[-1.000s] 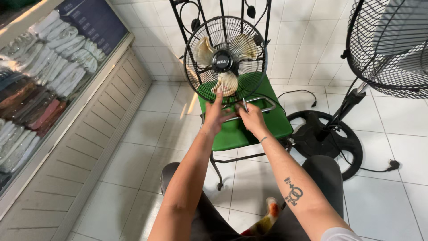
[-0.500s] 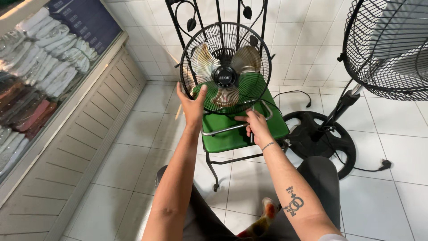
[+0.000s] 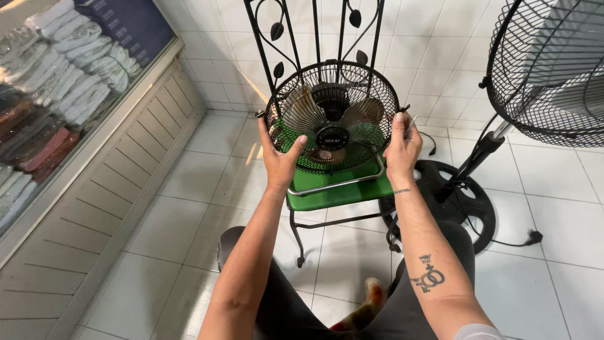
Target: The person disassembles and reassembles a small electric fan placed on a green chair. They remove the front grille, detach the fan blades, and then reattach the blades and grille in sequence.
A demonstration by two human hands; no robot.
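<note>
On green chair seat [image 3: 340, 189]: small fan [image 3: 332, 119] upright, grille on. Left hand [image 3: 280, 160] clasps left rim, right hand [image 3: 401, 148] clasps right rim. Blades visible, grille not removed.

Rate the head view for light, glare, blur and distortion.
Head view: even, soft daylight; a warm streak of light on the floor tiles left of the small fan; both hands and the fan grille sharp, no motion blur; wide-angle bending at the edges, seen in the display cabinet.
</note>
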